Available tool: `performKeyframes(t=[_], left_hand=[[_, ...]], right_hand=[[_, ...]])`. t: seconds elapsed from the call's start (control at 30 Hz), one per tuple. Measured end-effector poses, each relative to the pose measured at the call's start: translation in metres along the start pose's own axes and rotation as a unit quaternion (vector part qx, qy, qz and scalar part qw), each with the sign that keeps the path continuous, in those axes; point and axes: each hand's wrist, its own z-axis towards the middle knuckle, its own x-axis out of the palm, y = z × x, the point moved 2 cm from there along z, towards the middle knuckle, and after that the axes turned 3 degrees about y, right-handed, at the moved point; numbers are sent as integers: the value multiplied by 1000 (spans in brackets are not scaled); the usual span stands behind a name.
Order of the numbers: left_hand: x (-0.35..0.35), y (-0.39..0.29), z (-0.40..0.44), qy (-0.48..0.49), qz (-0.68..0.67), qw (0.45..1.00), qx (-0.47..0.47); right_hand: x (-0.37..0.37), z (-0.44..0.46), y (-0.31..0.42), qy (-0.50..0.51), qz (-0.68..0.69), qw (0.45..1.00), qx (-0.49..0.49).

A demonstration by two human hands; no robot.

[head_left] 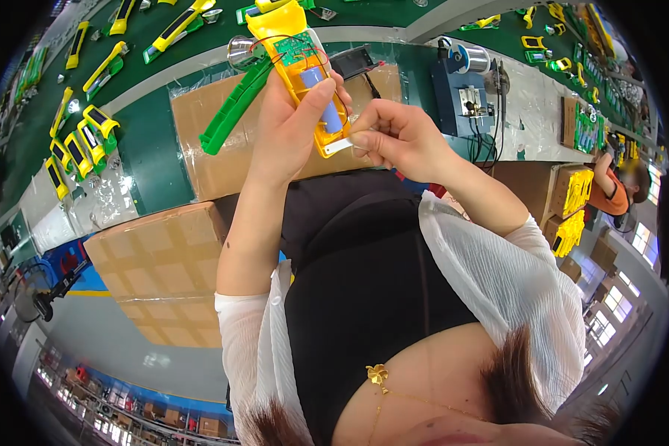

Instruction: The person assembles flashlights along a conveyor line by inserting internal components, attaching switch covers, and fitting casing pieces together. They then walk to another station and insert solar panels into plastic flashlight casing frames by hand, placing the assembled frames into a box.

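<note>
My left hand [288,126] is closed around an opened yellow flashlight housing [271,24], its thumb lying over the blue battery cells [330,117]. Inside the housing are a green circuit board [296,49] and thin red wires. A long green cover piece [234,111] and a silver reflector cup [240,52] hang beside it on the left. At the housing's lower end, my right hand [405,140] pinches a small white strip [339,146] between thumb and fingers. The strip's other end lies against the yellow rim.
Flat cardboard [215,141] covers the bench under my hands. A black box with a cable [351,62] lies behind them. A blue soldering unit [453,97] and a wire spool [472,59] stand right. Yellow housings [78,149] lie left. Another person [613,186] is far right.
</note>
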Motion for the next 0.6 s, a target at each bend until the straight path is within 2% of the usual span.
performKeyframes(t=[0.13,0.23,0.33,0.43,0.47,0.53,0.57,0.6], left_hand=[[2,2,-1,19,6,1000,7],[0,7,-2,25,59,998,27],[-1,4,-5,47,18,998,41],[-11,3,-4,42,-25,998,44],[-17,4,-4,40,0,999,36],[-29,5,-3,39,48,998,16],[-36,4,-4,33,62,997,16],[-42,4,-3,35,94,995,18]], right_hand=[[2,0,-7,5,-32,999,-37],[7,3,0,-29,-202,976,-71],[9,10,7,-74,-267,961,9],[13,23,2,-3,-28,992,125],[9,29,7,6,-174,981,87],[-1,37,19,16,-450,893,15],[-9,34,42,-19,-476,879,-30],[-6,37,73,-40,-477,878,-15]])
